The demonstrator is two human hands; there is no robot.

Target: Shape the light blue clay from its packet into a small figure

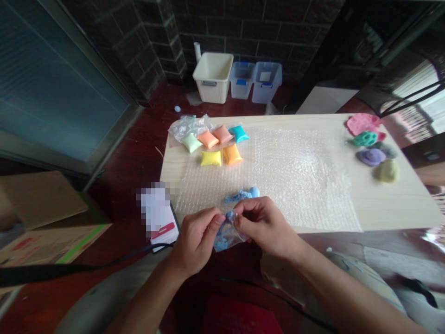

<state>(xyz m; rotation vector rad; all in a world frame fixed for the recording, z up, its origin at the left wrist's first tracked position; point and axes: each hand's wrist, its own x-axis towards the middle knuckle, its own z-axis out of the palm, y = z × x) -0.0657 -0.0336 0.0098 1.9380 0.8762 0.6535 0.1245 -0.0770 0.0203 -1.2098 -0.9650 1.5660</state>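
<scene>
Between my two hands, just off the table's near edge, hangs a clear plastic bag [224, 239] with bits of blue clay stuck inside. My left hand [198, 236] pinches one side of it between thumb and forefinger. On the other side my right hand [262, 222] is closed with its fingertips at the bag. A small blue clay lump [229, 215] shows between the fingertips. Just beyond my hands, a blue clay piece [241, 195] with a rounded ball end lies on the bubble wrap [295, 176].
Several colored clay packets, including a yellow packet [210, 158], lie at the table's back left near crumpled plastic [191, 126]. Shaped clay pieces, including a purple one [371, 157], sit at the right. Bins [212, 83] stand by the wall; a cardboard box [45, 222] is at left.
</scene>
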